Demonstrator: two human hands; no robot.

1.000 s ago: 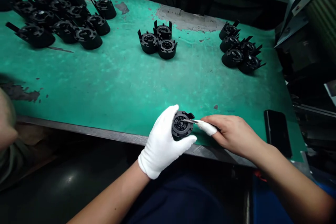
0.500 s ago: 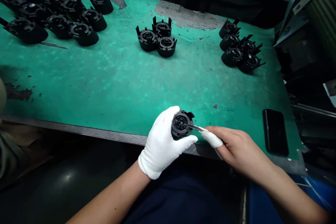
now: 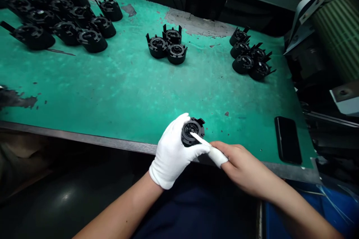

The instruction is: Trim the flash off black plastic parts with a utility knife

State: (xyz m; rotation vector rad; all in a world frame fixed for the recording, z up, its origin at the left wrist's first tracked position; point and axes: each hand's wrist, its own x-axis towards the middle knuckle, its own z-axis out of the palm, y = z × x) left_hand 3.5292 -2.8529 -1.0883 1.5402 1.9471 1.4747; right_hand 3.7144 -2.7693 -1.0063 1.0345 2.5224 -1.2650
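Observation:
In a white glove, my left hand (image 3: 171, 151) is wrapped round a round black plastic part (image 3: 193, 129) near the front edge of the table. Ringed ridges on the part's face point up toward me, and a tab sticks out at its far side. My right hand (image 3: 235, 164), bare except for a white cover on the thumb, grips a knife (image 3: 199, 139). The pale blade reaches over the part, its tip at the middle of the ringed face. The knife's handle is mostly hidden in my fingers.
On the green table mat (image 3: 126, 93) stand similar black parts: a large group (image 3: 67, 31) at the far left, three (image 3: 176, 53) at the back middle, several (image 3: 243, 63) at the back right. A black phone (image 3: 288, 140) lies at the right edge. Machinery (image 3: 333, 26) borders the right side.
The knife blade has turned, now showing its bright flat side, and its tip has shifted left toward the part's middle. My right hand has come closer to my left.

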